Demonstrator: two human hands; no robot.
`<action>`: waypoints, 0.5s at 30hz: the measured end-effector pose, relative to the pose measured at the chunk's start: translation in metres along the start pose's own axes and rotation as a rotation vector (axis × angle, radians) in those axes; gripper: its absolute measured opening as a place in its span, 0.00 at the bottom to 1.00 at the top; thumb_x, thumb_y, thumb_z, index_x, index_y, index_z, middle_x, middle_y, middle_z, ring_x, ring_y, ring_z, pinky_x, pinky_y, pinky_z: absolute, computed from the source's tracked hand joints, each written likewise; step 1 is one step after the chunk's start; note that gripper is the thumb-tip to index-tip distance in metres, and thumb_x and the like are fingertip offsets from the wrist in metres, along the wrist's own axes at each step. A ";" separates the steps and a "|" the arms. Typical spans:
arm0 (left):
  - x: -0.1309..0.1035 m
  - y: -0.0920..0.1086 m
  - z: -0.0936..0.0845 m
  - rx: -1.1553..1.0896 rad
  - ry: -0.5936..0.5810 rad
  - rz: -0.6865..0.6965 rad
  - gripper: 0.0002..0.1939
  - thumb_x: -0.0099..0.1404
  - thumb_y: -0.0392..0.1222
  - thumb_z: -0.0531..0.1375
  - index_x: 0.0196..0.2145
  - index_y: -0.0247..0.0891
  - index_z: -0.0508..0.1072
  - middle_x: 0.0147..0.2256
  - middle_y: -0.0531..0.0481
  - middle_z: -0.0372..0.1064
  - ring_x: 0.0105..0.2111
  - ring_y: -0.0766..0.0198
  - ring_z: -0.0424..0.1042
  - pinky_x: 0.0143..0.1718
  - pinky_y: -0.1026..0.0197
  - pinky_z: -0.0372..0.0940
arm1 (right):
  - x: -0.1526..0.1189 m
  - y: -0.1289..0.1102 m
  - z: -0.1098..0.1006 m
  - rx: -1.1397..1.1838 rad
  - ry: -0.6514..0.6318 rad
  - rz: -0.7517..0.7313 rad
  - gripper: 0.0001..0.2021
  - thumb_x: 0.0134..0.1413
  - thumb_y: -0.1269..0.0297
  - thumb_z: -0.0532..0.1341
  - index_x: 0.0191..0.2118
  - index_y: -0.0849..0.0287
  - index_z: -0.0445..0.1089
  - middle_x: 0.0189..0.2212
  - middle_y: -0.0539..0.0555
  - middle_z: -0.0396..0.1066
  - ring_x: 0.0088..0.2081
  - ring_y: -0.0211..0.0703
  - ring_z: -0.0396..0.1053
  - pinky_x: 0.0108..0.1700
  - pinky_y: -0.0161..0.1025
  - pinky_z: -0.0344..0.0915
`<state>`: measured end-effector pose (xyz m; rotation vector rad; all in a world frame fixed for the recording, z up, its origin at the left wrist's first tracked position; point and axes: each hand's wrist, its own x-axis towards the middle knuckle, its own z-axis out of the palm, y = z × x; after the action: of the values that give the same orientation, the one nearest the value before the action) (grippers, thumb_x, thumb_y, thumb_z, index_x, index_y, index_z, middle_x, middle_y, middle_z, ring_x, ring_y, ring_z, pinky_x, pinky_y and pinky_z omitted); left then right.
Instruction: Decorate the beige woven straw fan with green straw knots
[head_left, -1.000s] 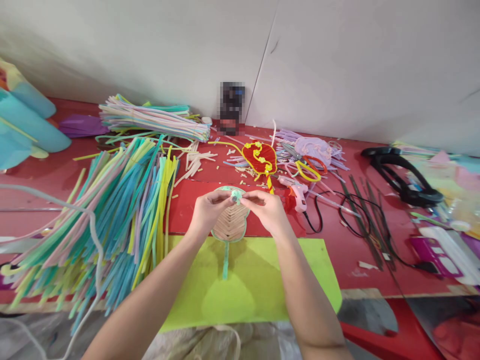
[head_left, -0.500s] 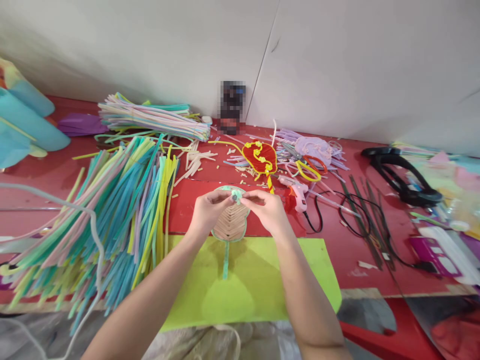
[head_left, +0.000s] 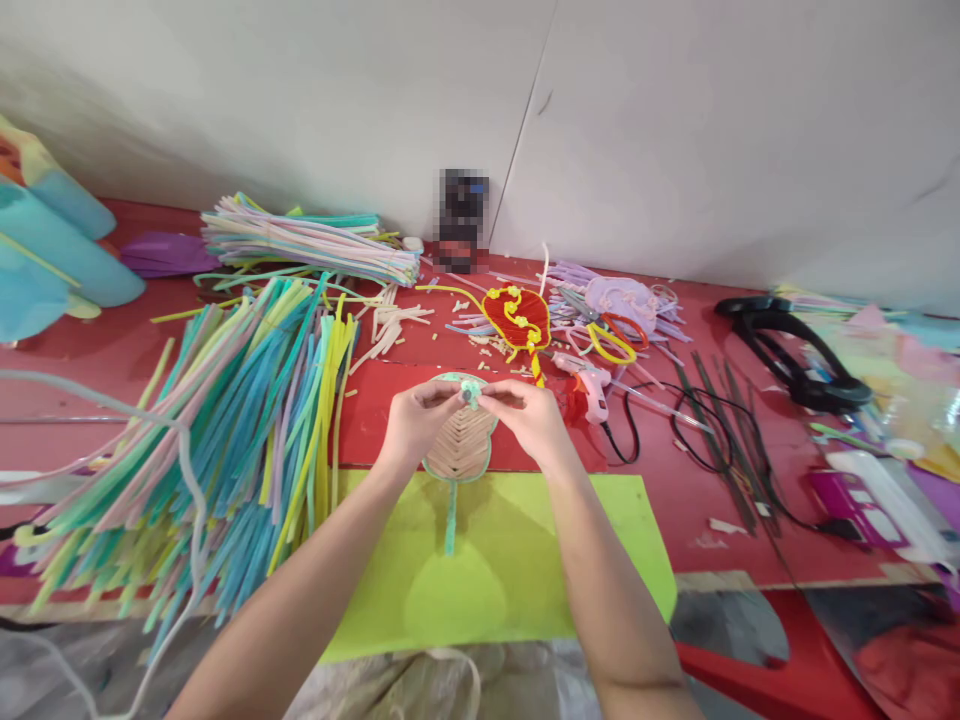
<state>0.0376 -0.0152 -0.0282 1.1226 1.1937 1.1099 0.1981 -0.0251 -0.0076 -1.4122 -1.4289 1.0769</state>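
Between my two hands is a small mint-green piece (head_left: 472, 392), shaped like a little flower. My left hand (head_left: 420, 420) pinches its left side, where a small dark grey spot shows by the fingertips. The fingers of my right hand (head_left: 525, 412) pinch the right side. Below and behind the hands lies a leaf-shaped fan (head_left: 459, 448) with a beige ribbed face, a mint-green rim and a green stem reaching over the yellow-green sheet (head_left: 540, 560). My fingers hide part of the fan's upper area.
Bundled coloured pipe cleaners (head_left: 247, 430) fill the left side. Behind the hands are a red and yellow fan (head_left: 517, 318), scissors (head_left: 613, 342) and a pink glue gun (head_left: 594, 390) with a black cord. A black ring-shaped object (head_left: 795, 355) lies at the right.
The whole view has shifted slightly, with the right-hand objects a little further left. Both hands keep their pinch on the green piece with hardly any movement.
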 end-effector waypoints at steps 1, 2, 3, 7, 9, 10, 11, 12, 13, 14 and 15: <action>-0.001 0.001 0.000 0.017 0.002 0.015 0.13 0.52 0.47 0.65 0.32 0.37 0.77 0.32 0.48 0.76 0.33 0.63 0.74 0.38 0.62 0.68 | 0.000 -0.001 -0.001 0.001 -0.007 -0.002 0.11 0.45 0.57 0.64 0.34 0.57 0.74 0.33 0.52 0.76 0.36 0.42 0.73 0.42 0.41 0.67; -0.002 0.003 0.000 0.042 0.011 0.037 0.12 0.52 0.47 0.65 0.33 0.37 0.77 0.32 0.48 0.76 0.33 0.63 0.74 0.38 0.62 0.68 | -0.001 -0.003 -0.002 0.000 -0.007 -0.009 0.11 0.45 0.57 0.64 0.35 0.56 0.74 0.33 0.52 0.76 0.36 0.43 0.73 0.43 0.42 0.67; -0.003 0.005 0.000 0.079 0.026 0.070 0.12 0.53 0.47 0.64 0.33 0.38 0.77 0.32 0.48 0.76 0.33 0.63 0.74 0.37 0.62 0.69 | -0.002 -0.006 -0.004 -0.006 0.008 -0.022 0.11 0.46 0.57 0.64 0.36 0.56 0.74 0.34 0.52 0.76 0.37 0.43 0.73 0.44 0.42 0.67; -0.016 0.017 -0.005 0.375 0.151 0.364 0.07 0.58 0.42 0.61 0.33 0.40 0.77 0.32 0.50 0.76 0.33 0.64 0.74 0.40 0.62 0.68 | -0.017 -0.020 -0.015 -0.087 0.226 -0.133 0.09 0.49 0.58 0.63 0.36 0.55 0.74 0.37 0.53 0.74 0.41 0.44 0.71 0.48 0.44 0.65; -0.027 0.022 -0.009 0.523 0.185 0.590 0.08 0.62 0.39 0.58 0.36 0.40 0.76 0.35 0.49 0.75 0.37 0.64 0.74 0.44 0.61 0.67 | -0.029 -0.029 -0.018 -0.106 0.298 -0.127 0.08 0.51 0.57 0.62 0.34 0.54 0.73 0.36 0.53 0.74 0.39 0.43 0.71 0.46 0.43 0.66; -0.033 0.023 -0.011 0.566 0.189 0.717 0.09 0.63 0.37 0.57 0.38 0.40 0.76 0.37 0.48 0.75 0.38 0.64 0.73 0.45 0.61 0.67 | -0.037 -0.032 -0.019 -0.090 0.299 -0.100 0.08 0.51 0.56 0.62 0.33 0.54 0.73 0.34 0.53 0.74 0.37 0.43 0.71 0.44 0.42 0.66; -0.039 0.024 -0.013 0.610 0.161 0.834 0.10 0.63 0.35 0.56 0.41 0.40 0.75 0.39 0.48 0.75 0.40 0.63 0.73 0.46 0.60 0.66 | -0.045 -0.035 -0.018 -0.054 0.294 -0.068 0.08 0.50 0.56 0.62 0.33 0.54 0.73 0.33 0.52 0.74 0.36 0.43 0.71 0.42 0.41 0.67; -0.044 0.024 -0.015 0.655 0.113 0.938 0.13 0.63 0.33 0.56 0.44 0.41 0.74 0.40 0.48 0.75 0.43 0.62 0.73 0.48 0.59 0.66 | -0.052 -0.038 -0.017 -0.011 0.273 -0.042 0.08 0.50 0.56 0.62 0.33 0.54 0.72 0.32 0.52 0.73 0.35 0.43 0.71 0.41 0.41 0.67; -0.049 0.023 -0.017 0.702 0.071 1.014 0.15 0.63 0.32 0.56 0.47 0.41 0.72 0.42 0.47 0.74 0.45 0.61 0.72 0.49 0.58 0.65 | -0.059 -0.039 -0.015 0.020 0.245 -0.021 0.08 0.50 0.56 0.62 0.33 0.54 0.72 0.32 0.52 0.73 0.36 0.43 0.71 0.41 0.40 0.67; -0.053 0.023 -0.019 0.758 0.024 1.074 0.18 0.63 0.30 0.55 0.50 0.41 0.70 0.44 0.47 0.73 0.47 0.60 0.71 0.50 0.57 0.65 | -0.065 -0.039 -0.013 0.038 0.235 -0.010 0.08 0.50 0.56 0.62 0.33 0.55 0.72 0.32 0.52 0.73 0.36 0.43 0.71 0.41 0.40 0.67; -0.057 0.022 -0.021 0.819 -0.013 1.119 0.20 0.63 0.29 0.55 0.52 0.40 0.68 0.45 0.46 0.73 0.48 0.60 0.70 0.51 0.56 0.64 | -0.070 -0.039 -0.012 0.042 0.236 -0.003 0.08 0.51 0.56 0.62 0.33 0.55 0.72 0.32 0.52 0.73 0.36 0.42 0.70 0.41 0.39 0.67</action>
<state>0.0124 -0.0679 -0.0013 2.6148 0.9923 1.4112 0.1997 -0.0952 0.0334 -1.4535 -1.2321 0.8999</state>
